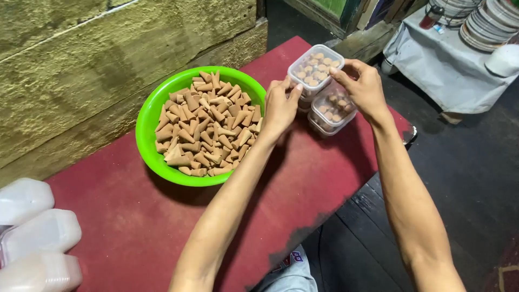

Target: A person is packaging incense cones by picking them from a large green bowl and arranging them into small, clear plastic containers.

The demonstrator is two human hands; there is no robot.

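A clear square plastic box filled with small brown cones sits stacked on another box at the far side of the red table. My left hand grips its near-left corner and my right hand grips its right side. A second clear box of cones stands just in front, below my right hand. To the left, a bright green bowl holds a heap of loose brown cones.
Three white plastic containers lie at the table's near-left corner. A rough concrete wall runs along the left. At the back right stands a grey-covered table with stacked plates. Dark floor lies to the right.
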